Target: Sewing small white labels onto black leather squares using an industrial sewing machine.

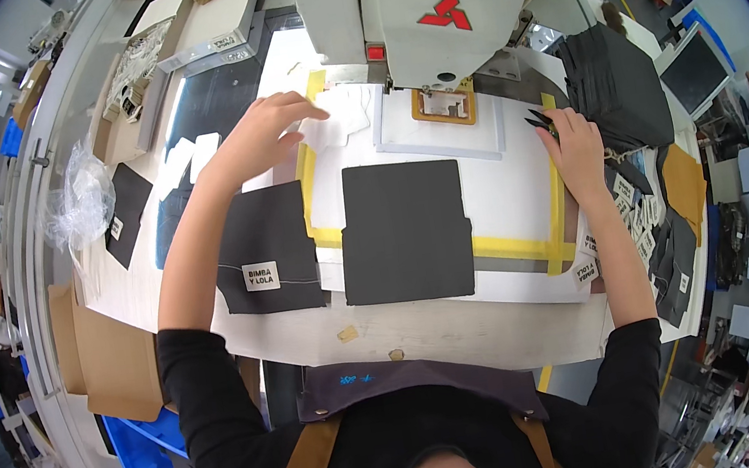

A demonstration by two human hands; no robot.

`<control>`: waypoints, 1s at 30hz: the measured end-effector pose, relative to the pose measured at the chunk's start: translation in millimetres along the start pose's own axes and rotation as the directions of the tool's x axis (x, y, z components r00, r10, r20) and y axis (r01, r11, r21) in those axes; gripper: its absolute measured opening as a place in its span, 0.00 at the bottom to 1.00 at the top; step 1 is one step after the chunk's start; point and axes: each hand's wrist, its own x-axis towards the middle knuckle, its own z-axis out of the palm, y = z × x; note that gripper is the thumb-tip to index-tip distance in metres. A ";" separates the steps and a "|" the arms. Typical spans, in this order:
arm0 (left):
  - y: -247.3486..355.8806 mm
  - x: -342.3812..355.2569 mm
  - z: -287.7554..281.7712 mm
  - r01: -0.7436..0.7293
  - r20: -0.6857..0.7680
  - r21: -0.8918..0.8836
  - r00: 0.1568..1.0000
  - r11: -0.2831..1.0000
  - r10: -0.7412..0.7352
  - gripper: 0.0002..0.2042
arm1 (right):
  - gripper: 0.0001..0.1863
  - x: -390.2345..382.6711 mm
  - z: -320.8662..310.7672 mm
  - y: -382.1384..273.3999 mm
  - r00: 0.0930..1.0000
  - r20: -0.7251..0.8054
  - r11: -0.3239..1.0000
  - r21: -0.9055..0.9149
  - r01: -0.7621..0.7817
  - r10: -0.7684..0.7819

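Over the left part of the white work surface, my left hand (269,132) reaches out with thumb and fingers apart. Its fingertips are beside thin white sheet pieces (346,112); whether they touch is unclear. At the right, my right hand (577,148) is closed around black thread snips (540,122), their blades pointing left. A black rectangular panel (405,230) lies flat in front of me. Left of it, another black panel (265,245) carries a white printed label (261,277) with a thread across it. Behind them, a yellow-brown frame (444,105) sits under the machine head (434,10).
Yellow tape (515,246) borders the white surface. A tall stack of black panels (614,85) stands far right, near loose white labels (642,214). At left are clear plastic wrap (81,201) and an open carton (127,106). A blue bin (153,461) sits below the table's left side.
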 end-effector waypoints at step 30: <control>-16.1 54.4 -4.0 0.100 0.248 -0.029 0.965 0.995 -0.089 0.17 | 0.09 25.6 1.7 -73.3 0.929 -0.255 0.858 0.374 0.351 -0.269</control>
